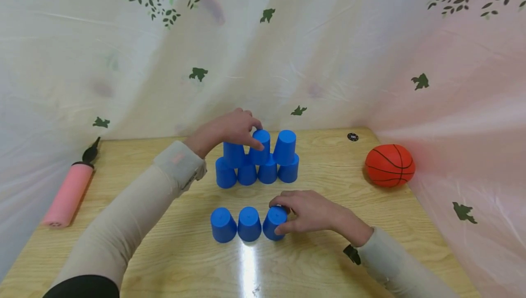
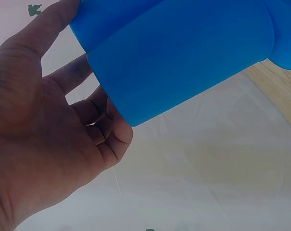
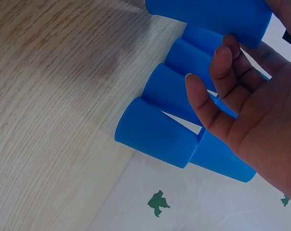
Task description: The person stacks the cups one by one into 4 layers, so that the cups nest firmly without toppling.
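Observation:
Several upside-down blue cups stand in a two-tier stack, four-wide below and three above. My left hand [image 1: 238, 129] reaches over the upper tier, thumb and fingers around the top of its middle cup [image 1: 260, 152]; in the left wrist view, the fingers [image 2: 119, 132] bend at the cup's base end. Nearer me, three more upside-down cups form a row: a left cup [image 1: 223, 226], a middle cup [image 1: 249, 225] and a right cup [image 1: 273, 225]. My right hand [image 1: 308, 211] holds the right cup between thumb and fingers. The stack's end cup [image 3: 155, 132] shows behind it in the right wrist view.
A pink hand pump [image 1: 70, 193] with a black nozzle lies at the table's left. On the right are an orange-red toy basketball [image 1: 389, 165] and a black chip [image 1: 352, 137]. A pale leaf-print curtain [image 1: 246, 60] borders the wooden table [image 1: 181, 252].

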